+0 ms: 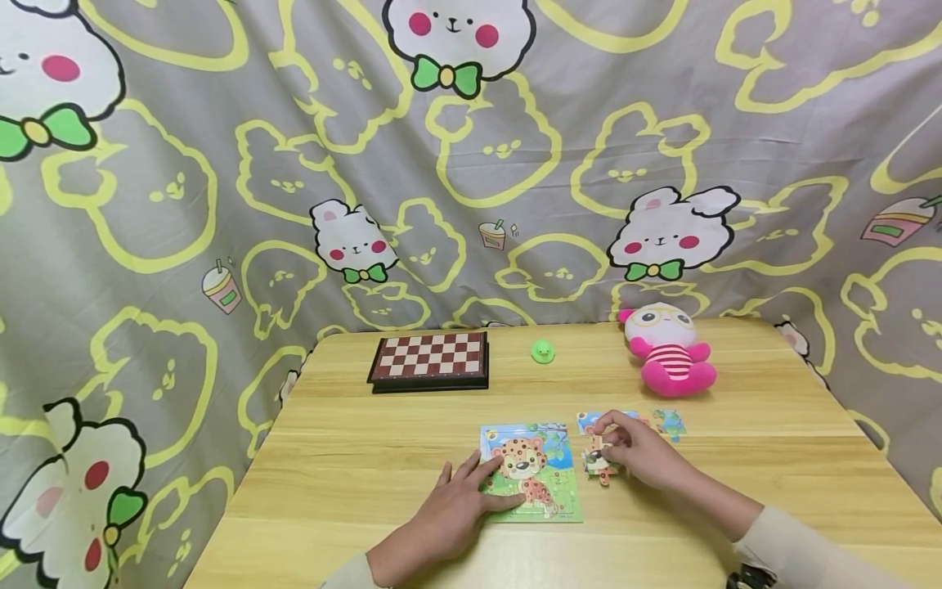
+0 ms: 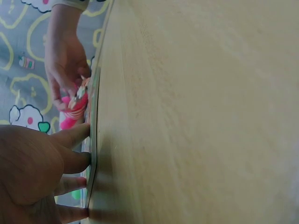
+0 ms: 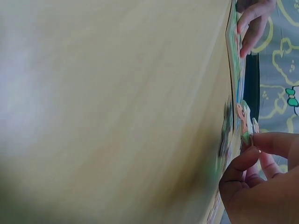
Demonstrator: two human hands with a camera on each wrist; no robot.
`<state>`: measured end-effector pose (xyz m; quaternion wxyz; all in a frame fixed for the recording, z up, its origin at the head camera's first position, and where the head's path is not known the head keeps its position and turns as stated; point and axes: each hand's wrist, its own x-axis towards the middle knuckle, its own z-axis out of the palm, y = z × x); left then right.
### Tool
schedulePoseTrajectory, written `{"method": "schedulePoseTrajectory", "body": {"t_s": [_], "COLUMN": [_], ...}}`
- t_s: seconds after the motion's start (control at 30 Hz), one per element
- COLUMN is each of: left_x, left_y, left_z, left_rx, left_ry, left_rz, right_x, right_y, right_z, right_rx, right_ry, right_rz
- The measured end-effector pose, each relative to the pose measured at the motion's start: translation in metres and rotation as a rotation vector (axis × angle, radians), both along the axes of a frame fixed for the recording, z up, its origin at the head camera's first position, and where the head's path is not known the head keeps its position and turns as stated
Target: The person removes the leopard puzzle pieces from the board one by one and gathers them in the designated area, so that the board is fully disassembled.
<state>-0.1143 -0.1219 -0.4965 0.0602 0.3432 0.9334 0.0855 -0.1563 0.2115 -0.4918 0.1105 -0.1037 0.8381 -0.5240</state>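
Observation:
A square jigsaw board [image 1: 561,491] with a spotted leopard cub picture lies flat on the table. My left hand [image 1: 455,507] rests on its left side with fingers spread, and the left wrist view shows the fingertips on its surface. Just right of the board, my right hand [image 1: 642,451] pinches a jigsaw piece [image 3: 244,122] between thumb and index finger, tilted above the table. Under and behind this hand lie joined pieces [image 1: 586,420] with part of a similar picture, partly hidden by the fingers. Another blue-green piece [image 1: 668,422] lies beyond them to the right.
At the back left of the wooden table [image 1: 331,483] sits a folded chessboard case [image 1: 430,360]. A small green duck toy [image 1: 543,352] stands behind the jigsaw board. A pink and white plush toy [image 1: 670,352] sits at the back right, near the patterned cloth [image 1: 508,270].

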Motion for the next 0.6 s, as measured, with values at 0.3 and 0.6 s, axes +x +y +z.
{"method": "schedulePoseTrajectory", "body": {"t_s": [0.3, 0.6], "left_x": [0.0, 0.0], "left_y": [0.0, 0.0], "left_z": [-0.001, -0.001], "left_rx": [0.003, -0.004], "left_ry": [-0.02, 0.015], "left_rz": [0.009, -0.005], "right_x": [0.002, 0.006], "right_y": [0.028, 0.041], "right_z": [-0.004, -0.007], "right_rx": [0.048, 0.1], "right_ry": [0.001, 0.007], "right_rz": [-0.054, -0.089]}}
